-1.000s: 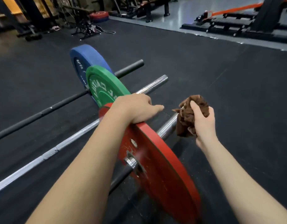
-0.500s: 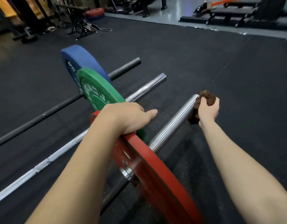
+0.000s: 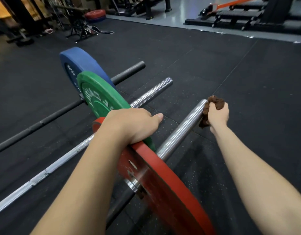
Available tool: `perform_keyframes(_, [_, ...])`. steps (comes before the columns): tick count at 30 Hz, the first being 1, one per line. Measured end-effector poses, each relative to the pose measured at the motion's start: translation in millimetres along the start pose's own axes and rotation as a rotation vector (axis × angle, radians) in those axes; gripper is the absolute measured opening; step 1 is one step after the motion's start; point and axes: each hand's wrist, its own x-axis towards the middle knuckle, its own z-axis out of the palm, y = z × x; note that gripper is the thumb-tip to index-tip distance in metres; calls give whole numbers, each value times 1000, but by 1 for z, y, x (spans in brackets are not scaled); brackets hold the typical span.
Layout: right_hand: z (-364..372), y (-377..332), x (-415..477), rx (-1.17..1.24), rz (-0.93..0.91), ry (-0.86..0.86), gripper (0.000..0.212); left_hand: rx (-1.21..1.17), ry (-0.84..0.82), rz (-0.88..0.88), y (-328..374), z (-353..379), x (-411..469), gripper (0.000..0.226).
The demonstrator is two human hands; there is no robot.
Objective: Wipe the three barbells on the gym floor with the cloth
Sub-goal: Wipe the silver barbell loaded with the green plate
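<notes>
Brown cloth point(image 3: 215, 102), crumpled, clenched in right hand point(image 3: 218, 114) against far tip of nearest barbell point(image 3: 180, 130), shiny chrome. Left hand point(image 3: 132, 126) gripping top rim of its red plate point(image 3: 165, 185). Beyond left hand: chrome barbell point(image 3: 151, 94) with green plate point(image 3: 99, 97), black barbell point(image 3: 129, 72) with blue plate point(image 3: 82, 61).

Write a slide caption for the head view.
Left hand grips the red round weight plate while the right hand holds a crumpled brown cloth at the end of the shiny steel barbell sleeve.
</notes>
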Motion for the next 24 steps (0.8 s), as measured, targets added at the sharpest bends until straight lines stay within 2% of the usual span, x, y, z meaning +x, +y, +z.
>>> perform_keyframes(6, [0,33,-52,48,-44,-72,14,17,1,-5,-1,-2,-2,54])
perform_keyframes(12, [1,17,-50,12,-47,-40,16,11,5,-15,1,-3,-5,57])
perform_keyframes(16, [0,40,-73,-1,-43,-96,27,10,9,-22,3,-4,-9,54])
perform_keyframes(20, [-5,69,-123,23,-76,-185,14,-18,37,-22,3,-2,-10,57])
perform_keyframes(24, [-5,66,-108,23,-111,-179,15,-34,52,-31,4,-3,-13,57])
